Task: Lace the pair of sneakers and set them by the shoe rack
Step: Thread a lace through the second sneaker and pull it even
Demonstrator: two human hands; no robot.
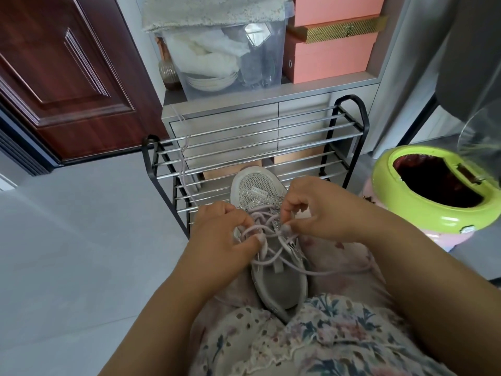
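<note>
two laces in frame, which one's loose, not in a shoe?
The lace draped over the rack, left of the sneaker. It hangs free in no shoe; the other lace is threaded through the sneaker, both hands on it.

floor [81,253]: plain grey tile, pretty much everything sits on it
shoe rack [254,147]: black frame with chrome bars, stands on the floor up against the grey cabinet [298,104]
bin [433,191]: lime green rim, pink base, on the floor right of the rack
lap [339,335]: floral fabric, grey sneaker [271,267] resting on it
</note>
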